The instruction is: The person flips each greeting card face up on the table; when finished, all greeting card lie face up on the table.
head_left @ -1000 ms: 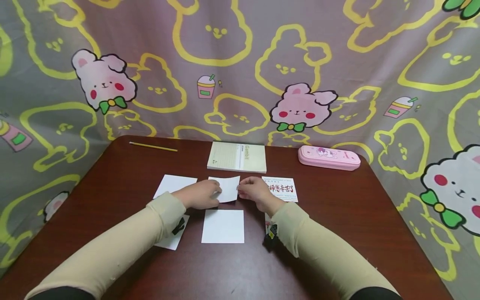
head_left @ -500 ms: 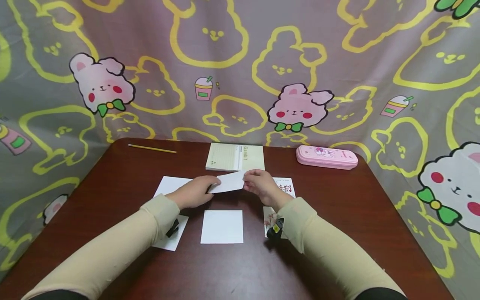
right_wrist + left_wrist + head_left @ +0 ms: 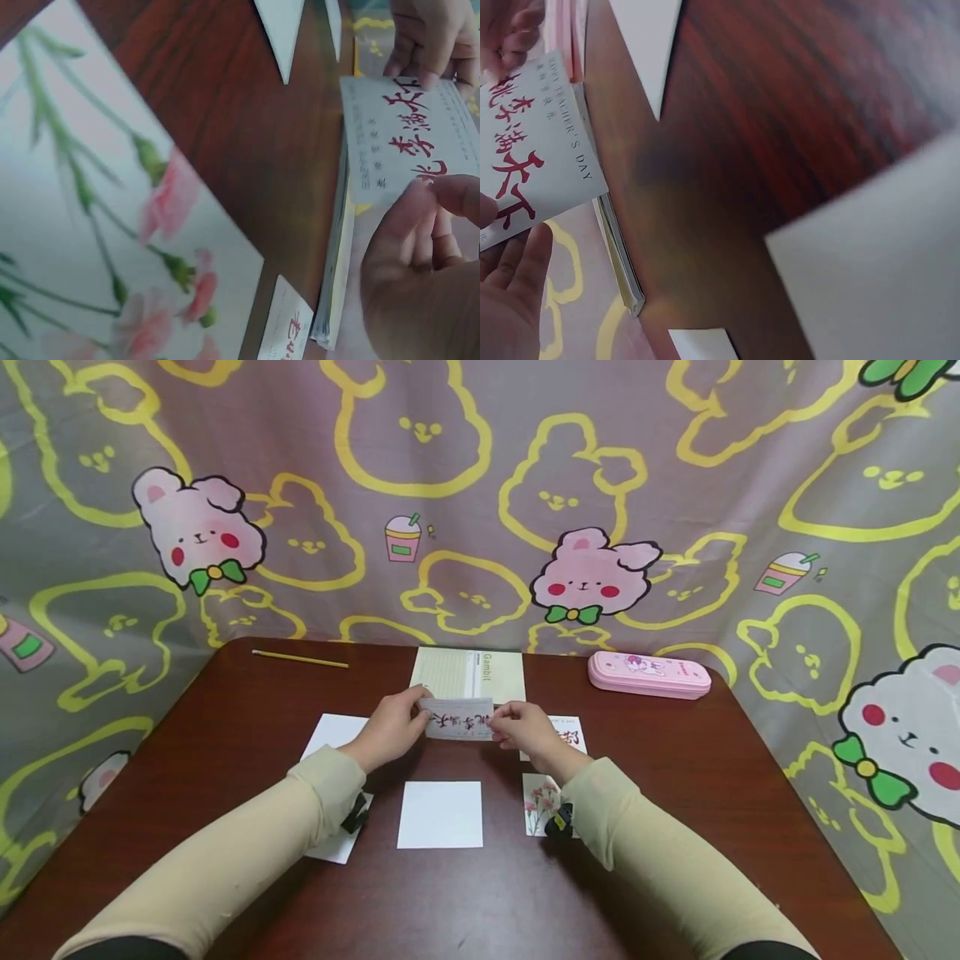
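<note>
Both hands hold a greeting card above the table, its printed side with red brush characters and "Happy Teacher's Day" showing. The lettering reads upside down in the head view. My left hand pinches one short end, thumb on the printed face and fingers behind in the left wrist view. At the opposite end, my right hand pinches the edge between thumb and fingers. Below lies a blank white card. Near the right wrist are a card with pink carnations and a red-lettered card, partly covered by the hand.
Two more white cards lie by the left forearm, one partly hidden by the sleeve. Behind the hands is a cream "Gambit" notebook. A yellow pencil lies back left, a pink pencil case back right. A patterned curtain hangs behind.
The card has risen from close over the table and turned, from its blank white side to its printed side. Both hands have lifted and tilted with it.
</note>
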The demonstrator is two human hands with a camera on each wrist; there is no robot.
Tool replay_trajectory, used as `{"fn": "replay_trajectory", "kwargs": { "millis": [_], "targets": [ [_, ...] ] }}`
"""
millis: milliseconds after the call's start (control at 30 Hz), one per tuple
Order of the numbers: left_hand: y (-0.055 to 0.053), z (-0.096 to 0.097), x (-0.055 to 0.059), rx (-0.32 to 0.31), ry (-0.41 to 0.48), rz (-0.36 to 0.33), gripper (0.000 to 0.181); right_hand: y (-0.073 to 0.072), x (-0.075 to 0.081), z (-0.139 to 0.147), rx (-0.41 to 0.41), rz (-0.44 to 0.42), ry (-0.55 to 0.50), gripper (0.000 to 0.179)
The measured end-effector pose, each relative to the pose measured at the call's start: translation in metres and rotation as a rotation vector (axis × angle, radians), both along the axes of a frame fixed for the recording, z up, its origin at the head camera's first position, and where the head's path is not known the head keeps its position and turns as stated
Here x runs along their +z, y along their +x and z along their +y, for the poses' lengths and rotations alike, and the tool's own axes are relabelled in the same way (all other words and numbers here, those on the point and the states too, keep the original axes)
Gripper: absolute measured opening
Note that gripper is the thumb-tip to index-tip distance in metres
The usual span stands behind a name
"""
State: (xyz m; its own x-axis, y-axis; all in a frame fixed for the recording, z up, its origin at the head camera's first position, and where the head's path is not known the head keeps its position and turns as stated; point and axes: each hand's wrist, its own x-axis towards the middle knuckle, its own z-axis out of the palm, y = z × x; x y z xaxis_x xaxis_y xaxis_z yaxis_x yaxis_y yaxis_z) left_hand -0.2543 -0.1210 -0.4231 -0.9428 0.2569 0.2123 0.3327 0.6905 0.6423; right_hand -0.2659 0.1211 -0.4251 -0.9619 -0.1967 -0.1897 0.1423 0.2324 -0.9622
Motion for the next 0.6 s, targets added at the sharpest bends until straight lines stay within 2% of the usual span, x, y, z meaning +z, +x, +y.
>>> {"fn": "replay_trajectory", "kwargs": {
  "millis": [133,267,400,500,600],
  "targets": [
    [0.002,0.001,0.003,0.038,0.052,-0.077,0.016,0.002,-0.002,0.001,0.033,0.058,0.075,0.008],
    [0.001,0.002,0.010,0.012,0.083,-0.122,0.014,0.002,-0.001,0.003,0.091,0.108,0.065,0.007],
    [-0.001,0.005,0.020,-0.071,0.057,-0.119,0.016,0.003,0.001,0.001,0.149,0.157,0.053,0.008],
    [-0.002,0.009,0.030,-0.138,0.029,-0.091,0.019,0.005,0.004,-0.005,0.178,0.178,0.023,0.008],
    [-0.003,0.013,0.038,-0.137,0.074,-0.074,0.019,0.008,0.007,-0.010,0.171,0.172,-0.037,0.010]
  ]
}}
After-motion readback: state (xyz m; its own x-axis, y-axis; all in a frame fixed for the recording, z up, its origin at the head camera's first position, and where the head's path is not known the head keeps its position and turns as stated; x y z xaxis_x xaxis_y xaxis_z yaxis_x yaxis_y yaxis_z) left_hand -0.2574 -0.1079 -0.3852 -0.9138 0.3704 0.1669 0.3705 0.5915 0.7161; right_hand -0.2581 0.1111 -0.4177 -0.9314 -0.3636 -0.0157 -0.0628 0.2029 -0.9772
